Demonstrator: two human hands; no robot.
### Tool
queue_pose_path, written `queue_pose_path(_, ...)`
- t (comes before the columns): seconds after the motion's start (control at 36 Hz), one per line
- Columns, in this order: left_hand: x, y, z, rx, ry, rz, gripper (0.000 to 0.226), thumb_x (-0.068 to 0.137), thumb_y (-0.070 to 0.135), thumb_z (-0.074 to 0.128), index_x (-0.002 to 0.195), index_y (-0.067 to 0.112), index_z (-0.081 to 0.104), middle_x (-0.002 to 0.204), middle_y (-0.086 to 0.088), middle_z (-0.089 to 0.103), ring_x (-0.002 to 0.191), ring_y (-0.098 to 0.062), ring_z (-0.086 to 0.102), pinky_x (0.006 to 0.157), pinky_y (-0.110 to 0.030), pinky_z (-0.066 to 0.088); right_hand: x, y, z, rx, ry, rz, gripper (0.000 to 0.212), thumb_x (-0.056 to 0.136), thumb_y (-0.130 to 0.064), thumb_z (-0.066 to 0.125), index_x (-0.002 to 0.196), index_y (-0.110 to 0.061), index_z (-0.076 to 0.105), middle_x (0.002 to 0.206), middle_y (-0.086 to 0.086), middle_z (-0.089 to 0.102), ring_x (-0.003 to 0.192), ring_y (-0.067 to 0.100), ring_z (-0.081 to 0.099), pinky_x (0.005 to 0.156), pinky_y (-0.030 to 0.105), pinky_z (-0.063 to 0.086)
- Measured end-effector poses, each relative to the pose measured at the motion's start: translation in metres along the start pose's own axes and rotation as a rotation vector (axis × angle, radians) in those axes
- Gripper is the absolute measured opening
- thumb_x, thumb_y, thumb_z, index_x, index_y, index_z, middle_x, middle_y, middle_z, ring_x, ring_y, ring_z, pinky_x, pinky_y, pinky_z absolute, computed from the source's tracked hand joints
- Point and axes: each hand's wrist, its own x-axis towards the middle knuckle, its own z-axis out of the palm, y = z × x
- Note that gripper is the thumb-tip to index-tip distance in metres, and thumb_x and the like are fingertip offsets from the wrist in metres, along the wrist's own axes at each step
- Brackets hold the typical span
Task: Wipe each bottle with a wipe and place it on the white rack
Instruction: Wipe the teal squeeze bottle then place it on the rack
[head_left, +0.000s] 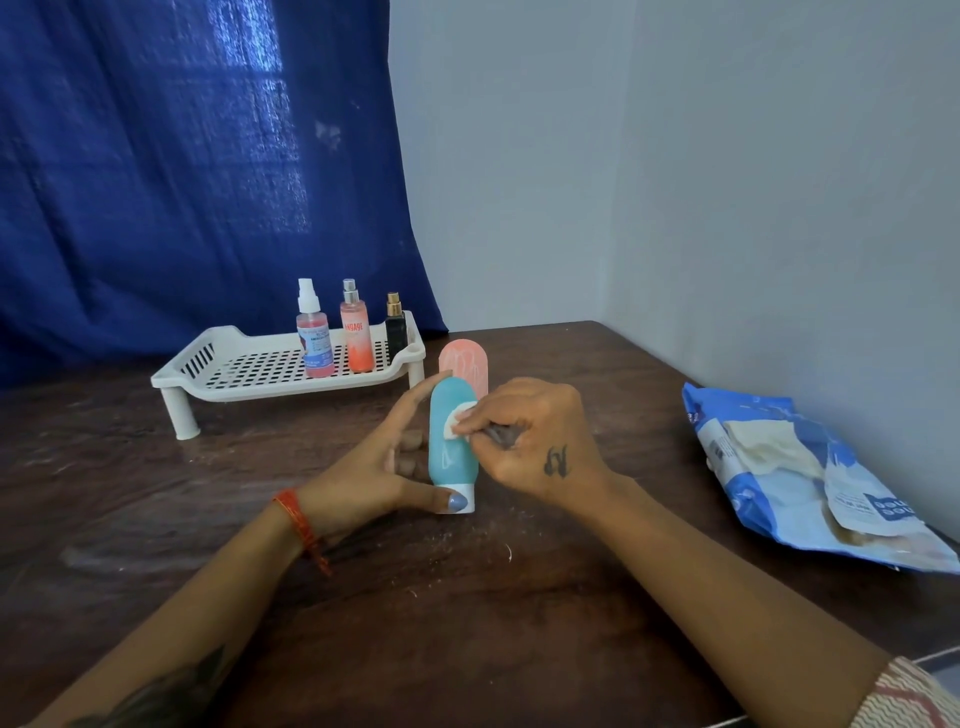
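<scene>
Teal tube (451, 441) upright on its cap on the table (156, 509), braced by left hand (379, 462) curled round it so right hand (530, 441), pinching a wipe (456, 422), can rub; rack (249, 364) near behind.

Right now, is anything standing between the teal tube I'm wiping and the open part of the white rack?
Nothing visible blocks it. The teal tube sits in front of the white rack, whose left part is free. The three spray bottles stand at its right end, and the pink tube stands just behind the teal one, off the direct path.
</scene>
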Motion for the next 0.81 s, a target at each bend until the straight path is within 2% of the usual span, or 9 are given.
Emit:
queue_pose_path(0.14,0.0001,-0.0003,0.0,0.008,0.013,0.001,0.105,0.061,0.0,0.079,0.134,0.054,0.024,0.129,-0.009,0.058,0.11,-0.023,0.063,0.091,-0.039,0.053,0.0006,-0.0017,0.0022,0.074,-0.026,0.017,0.018,0.078,-0.02,0.069,0.092,-0.01,0.074,0.094,0.003,0.073,0.087,0.008,0.067,0.082,0.02,0.054)
queue_pose_path(0.25,0.0001,0.0006,0.0001,0.016,0.011,-0.008,0.109,0.065,-0.005,0.079,0.14,0.049,0.02,0.13,-0.005,0.057,0.111,-0.023,0.063,0.093,-0.041,0.052,0.0019,-0.0036,0.0,0.181,-0.096,0.036,0.014,0.076,-0.015,0.07,0.086,-0.007,0.075,0.089,0.004,0.073,0.083,0.009,0.068,0.08,0.021,0.055)
queue_pose_path(0.33,0.0004,0.0007,-0.0005,0.013,-0.002,-0.02,0.109,0.068,-0.008,0.076,0.141,0.048,0.018,0.132,-0.008,0.056,0.112,-0.025,0.062,0.095,-0.043,0.051,0.0022,-0.0024,-0.0017,0.219,-0.131,0.048,0.017,0.075,-0.02,0.064,0.08,-0.007,0.075,0.083,0.004,0.073,0.077,0.008,0.067,0.076,0.022,0.056)
queue_pose_path(0.5,0.0013,-0.0021,-0.0013,0.021,0.003,-0.016,0.11,0.063,0.003,0.08,0.141,0.051,0.017,0.135,-0.009,0.053,0.115,-0.025,0.06,0.099,-0.047,0.048,0.0006,0.0048,-0.0021,0.112,-0.095,0.059,0.007,0.071,-0.009,0.07,0.076,-0.007,0.075,0.079,0.002,0.073,0.072,0.007,0.066,0.068,0.018,0.055)
queue_pose_path(0.61,0.0012,-0.002,-0.0019,0.015,0.0,-0.023,0.113,0.058,0.013,0.083,0.14,0.052,0.017,0.137,-0.007,0.052,0.116,-0.024,0.059,0.099,-0.046,0.048,-0.0002,0.0043,-0.0006,0.08,-0.067,0.062,0.012,0.075,-0.015,0.07,0.084,-0.009,0.075,0.086,0.002,0.073,0.079,0.006,0.066,0.073,0.014,0.053)
queue_pose_path(0.67,0.0007,-0.0016,-0.0019,0.015,0.001,-0.022,0.112,0.06,0.01,0.083,0.14,0.052,0.017,0.136,-0.007,0.052,0.116,-0.024,0.06,0.098,-0.045,0.048,0.0003,0.0024,0.0001,0.098,-0.079,0.056,0.013,0.076,-0.015,0.071,0.087,-0.009,0.075,0.088,0.002,0.073,0.08,0.006,0.065,0.074,0.012,0.052)
queue_pose_path(0.81,-0.0004,-0.0008,-0.0012,0.005,-0.008,-0.008,0.11,0.063,0.003,0.08,0.14,0.051,0.018,0.132,-0.011,0.056,0.113,-0.026,0.062,0.094,-0.043,0.051,0.0018,-0.0019,0.0001,0.164,-0.145,0.007,0.011,0.073,-0.011,0.07,0.082,-0.007,0.075,0.083,0.004,0.073,0.077,0.008,0.066,0.073,0.022,0.055)
